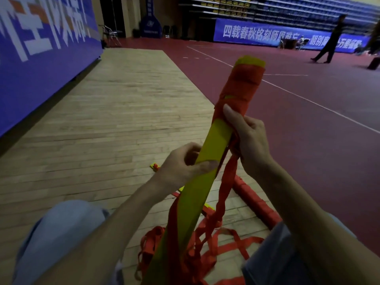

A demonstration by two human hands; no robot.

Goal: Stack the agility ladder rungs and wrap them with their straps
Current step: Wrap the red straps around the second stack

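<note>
**Writing.** A blue banner (pixel 267 33) far beyond the hands carries white Chinese characters. The opening reads "四载春秋铭刻师"; the rest is blurred or blocked. A second blue banner (pixel 41 48), left of the hands, shows large white and orange characters, cut off and not legible. A blue padded stand (pixel 150 23) in the far distance bears a pale logo too small to read.

**Task items.** One stack of yellow rungs (pixel 218 138) is held raised and tilted between both hands. The number of rungs in it cannot be told. Orange strap (pixel 242 87) is wound round its far end, above the right hand. A loose length of strap (pixel 228 182) hangs from under the right hand to a tangled heap of strap (pixel 205 243) on the wooden floor (pixel 102 120), below the hands.

**Hands.** The left hand (pixel 185 165) grips the stack at mid-length, thumb across the yellow face. The right hand (pixel 248 140) is clenched round the stack's edge and the strap, thumb pressed on the lowest winding.

**Other items.** One strap-wrapped bundle (pixel 255 200) lies on the floor below the right hand. One small yellow and orange piece (pixel 155 167) lies just left of the left hand. One folding chair (pixel 111 34) and one walking person (pixel 329 42) are far beyond the hands.
</note>
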